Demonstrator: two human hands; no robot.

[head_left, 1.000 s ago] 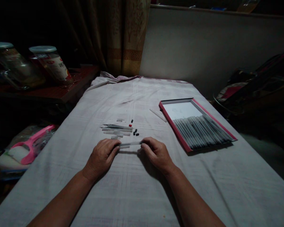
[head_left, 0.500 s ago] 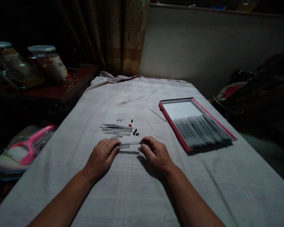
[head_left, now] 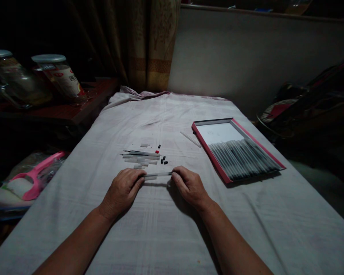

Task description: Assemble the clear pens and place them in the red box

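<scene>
My left hand (head_left: 122, 190) and my right hand (head_left: 189, 186) rest on a white cloth and each pinches one end of a thin clear pen barrel (head_left: 158, 174) held level between them. Just beyond lie several loose pen parts (head_left: 141, 156): clear tubes, a dark refill, small black caps (head_left: 164, 160) and a red bit. A red-edged box (head_left: 218, 165) to the right holds a row of dark pens (head_left: 243, 154). A single white tube (head_left: 190, 139) lies beside the box.
The cloth-covered table (head_left: 166, 229) runs to a curtain and a pale wall at the back. Two lidded jars (head_left: 57, 78) stand on a dark shelf at left. A pink-handled tool (head_left: 36, 173) lies low at left. Dark bags sit at right.
</scene>
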